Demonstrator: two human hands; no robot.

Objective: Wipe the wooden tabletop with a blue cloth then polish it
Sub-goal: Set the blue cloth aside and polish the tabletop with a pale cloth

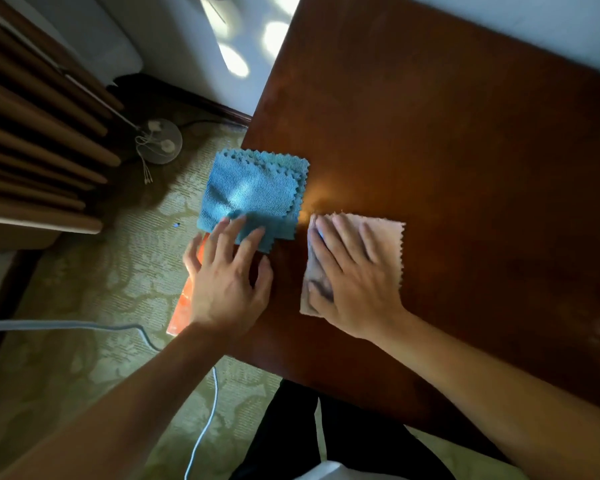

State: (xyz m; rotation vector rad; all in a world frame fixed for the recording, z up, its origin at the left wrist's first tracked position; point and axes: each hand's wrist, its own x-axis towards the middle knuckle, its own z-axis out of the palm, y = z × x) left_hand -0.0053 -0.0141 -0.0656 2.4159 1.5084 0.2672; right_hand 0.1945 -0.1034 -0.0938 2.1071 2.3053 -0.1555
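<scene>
Left hand [227,289] flat, fingertips on the folded blue cloth [253,194] overhanging the wooden tabletop [447,150] corner; right hand [352,275] presses flat on a pink cloth [385,237]. No legible writing.

Dim interior lit by patchy daylight. Bright oval spots fall on the white wall [236,60] at the top; a warm glare patch glows on the table [430,133] surface beside the blue cloth [253,192], which carries a pale highlight. The right hand [350,271] is motion-blurred. Wide-angle distortion bends the frame edges; the corners fall into shadow.
</scene>
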